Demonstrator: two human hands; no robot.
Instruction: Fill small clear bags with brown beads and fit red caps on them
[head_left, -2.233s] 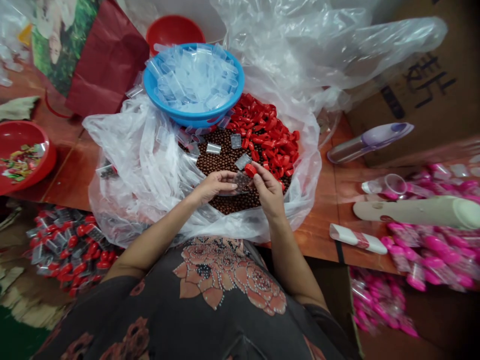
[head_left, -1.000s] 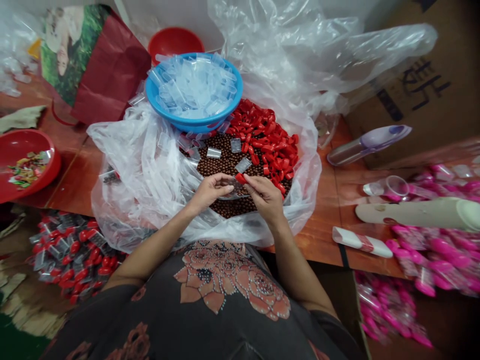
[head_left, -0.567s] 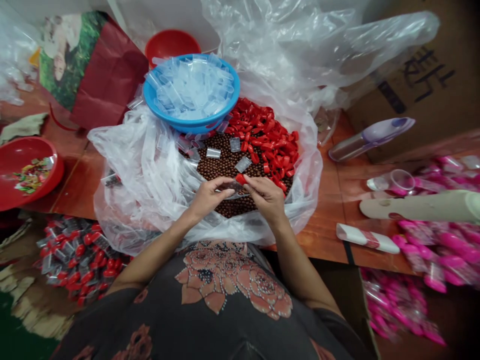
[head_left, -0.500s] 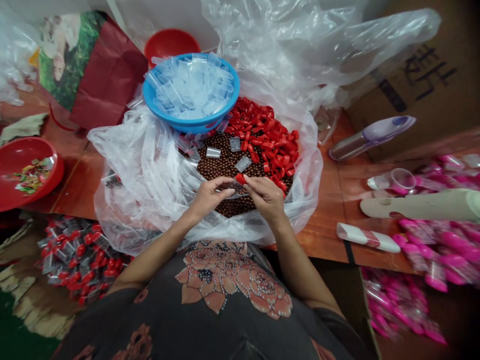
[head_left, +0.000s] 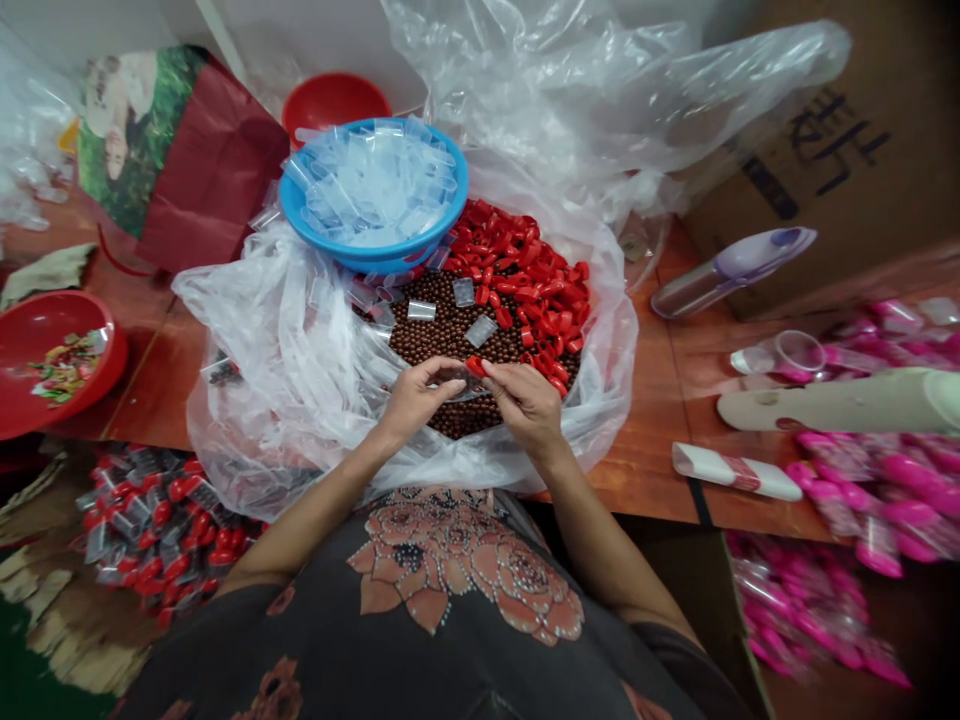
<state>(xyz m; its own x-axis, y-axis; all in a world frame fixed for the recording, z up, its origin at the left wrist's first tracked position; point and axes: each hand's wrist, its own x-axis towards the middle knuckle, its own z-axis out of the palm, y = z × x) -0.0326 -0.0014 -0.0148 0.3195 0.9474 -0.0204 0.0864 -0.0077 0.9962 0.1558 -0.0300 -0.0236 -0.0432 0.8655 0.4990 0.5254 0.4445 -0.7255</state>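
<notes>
My left hand (head_left: 420,398) pinches a small clear plastic container, mostly hidden by the fingers. Against its end, my right hand (head_left: 525,402) holds a red plastic cap (head_left: 475,366) between thumb and finger. Whether the cap is seated or only touching, I cannot tell. Both hands are over a heap of small brown balls (head_left: 442,338) lying in an opened white plastic bag (head_left: 611,400). Many loose red caps (head_left: 544,290) cover the far right of the balls. A few clear containers (head_left: 481,330) lie on them too. A blue bowl (head_left: 367,250) full of clear containers stands behind.
A red bowl with colourful bits (head_left: 105,375) stands at left. Below it lie many red-capped containers (head_left: 165,530). On the right are a purple-topped scoop (head_left: 731,270), a cardboard tube (head_left: 840,400), a white roll (head_left: 735,472), pink-capped containers (head_left: 900,480) and a large carton (head_left: 862,240).
The view has shifted slightly. My hands stay together over the brown balls, still holding the red cap against the clear container.
</notes>
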